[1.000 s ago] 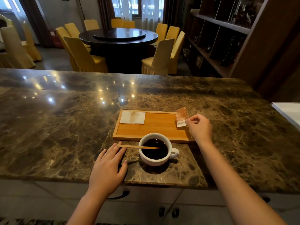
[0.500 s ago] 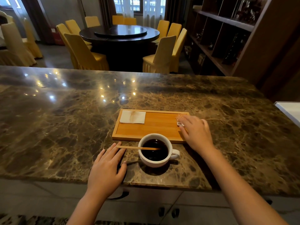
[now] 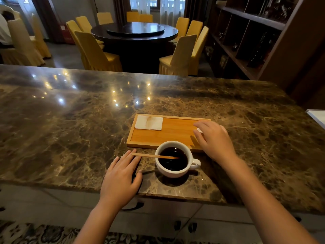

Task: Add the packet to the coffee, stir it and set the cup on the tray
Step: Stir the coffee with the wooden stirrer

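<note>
A white cup of black coffee stands on the marble counter just in front of the wooden tray. A wooden stirrer rests across the cup's rim, one end in the coffee. My left hand lies flat on the counter left of the cup, fingertips by the stirrer's outer end. My right hand lies palm down over the tray's right end and covers the packet. Only a white sliver of it shows between thumb and forefinger. Whether the fingers grip it is hidden.
A folded white napkin lies in the tray's far left corner. The counter's near edge runs just under my wrists. A white surface sits at the right edge. Beyond the counter stand a round dark table, yellow chairs and wooden shelves.
My right hand held the packet up above the tray's right end, then lowered it onto the tray and flattened over it. The left hand, cup and stirrer have stayed put.
</note>
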`<move>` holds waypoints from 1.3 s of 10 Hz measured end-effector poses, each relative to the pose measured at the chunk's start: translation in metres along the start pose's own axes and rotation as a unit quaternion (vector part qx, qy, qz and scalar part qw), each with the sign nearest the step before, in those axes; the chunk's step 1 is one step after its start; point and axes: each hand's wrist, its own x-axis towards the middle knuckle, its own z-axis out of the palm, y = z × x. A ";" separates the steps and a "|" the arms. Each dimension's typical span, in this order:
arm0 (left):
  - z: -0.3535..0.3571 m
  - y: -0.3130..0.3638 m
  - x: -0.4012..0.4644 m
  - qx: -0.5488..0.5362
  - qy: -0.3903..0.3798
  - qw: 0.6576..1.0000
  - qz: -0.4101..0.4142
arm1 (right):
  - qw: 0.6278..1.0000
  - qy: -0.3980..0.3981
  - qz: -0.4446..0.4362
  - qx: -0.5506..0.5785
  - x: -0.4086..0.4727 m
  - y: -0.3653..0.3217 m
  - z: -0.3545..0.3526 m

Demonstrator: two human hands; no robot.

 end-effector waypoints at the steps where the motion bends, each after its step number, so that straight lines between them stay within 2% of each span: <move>1: 0.000 0.000 0.000 -0.001 0.000 1.000 -0.002 | 0.995 -0.012 -0.050 0.085 -0.001 -0.030 -0.016; 2: 0.000 -0.001 0.000 -0.003 -0.002 1.000 -0.002 | 0.980 -0.078 -0.137 0.121 -0.010 -0.082 -0.027; 4: 0.001 -0.001 -0.001 0.000 -0.005 1.000 0.002 | 0.967 -0.076 -0.243 0.017 -0.017 -0.123 0.006; 5: 0.002 -0.001 -0.001 -0.002 -0.004 1.000 0.004 | 0.962 -0.063 -0.265 -0.010 -0.016 -0.127 0.017; 6: 0.002 -0.002 -0.001 0.000 0.001 1.000 0.000 | 0.969 -0.019 -0.247 0.025 -0.016 -0.120 0.015; 8: 0.002 -0.002 -0.001 0.001 0.000 1.000 0.002 | 0.972 0.044 -0.111 0.203 -0.019 -0.073 -0.011; 9: 0.002 -0.002 0.000 0.001 0.001 1.000 0.002 | 0.969 0.058 -0.081 0.227 -0.021 -0.053 -0.016; 12: 0.002 -0.003 0.000 0.004 -0.006 1.000 0.003 | 0.931 0.042 0.079 0.354 -0.043 -0.032 -0.018; 13: 0.002 -0.003 0.000 0.003 -0.004 1.000 0.004 | 0.914 0.040 0.098 0.392 -0.048 -0.035 -0.014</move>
